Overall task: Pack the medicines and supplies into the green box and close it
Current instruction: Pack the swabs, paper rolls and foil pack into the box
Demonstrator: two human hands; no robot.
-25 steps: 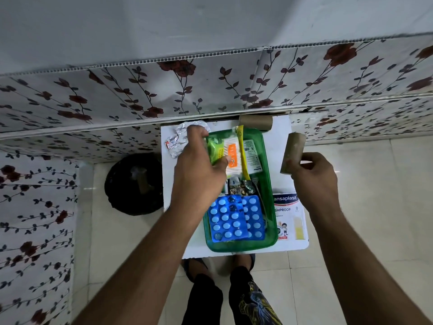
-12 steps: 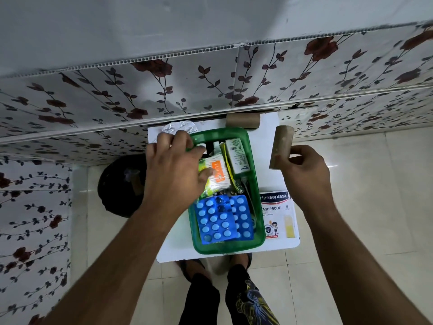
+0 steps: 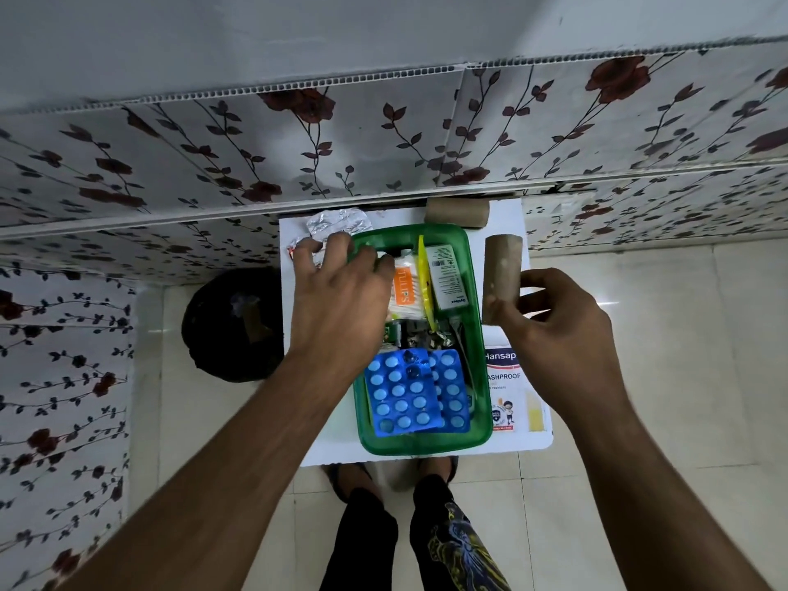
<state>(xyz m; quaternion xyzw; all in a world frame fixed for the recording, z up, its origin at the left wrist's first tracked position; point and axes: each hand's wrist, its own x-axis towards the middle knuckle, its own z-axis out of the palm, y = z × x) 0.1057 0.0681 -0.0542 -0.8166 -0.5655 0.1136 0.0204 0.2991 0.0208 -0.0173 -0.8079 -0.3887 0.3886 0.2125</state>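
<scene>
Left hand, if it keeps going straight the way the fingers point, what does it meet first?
Probably the foil strips beyond the box rim; the left hand fingertips look almost on them, though height is unclear.

Desk point(image 3: 507, 223): small white top, set against a floral-patterned wall, standing on a pale tiled floor point(image 3: 639, 377).

Lying directly on it:
- green box point(image 3: 477, 334), open, in the middle, reaching near the front edge;
- crumpled silver foil strip point(image 3: 337, 221), back left corner, just beside the box;
- brown cardboard roll point(image 3: 456, 213), on its side at the back edge, behind the box;
- Hansaplast plaster carton point(image 3: 507, 390), flat, front right, touching the box's right wall.
</scene>
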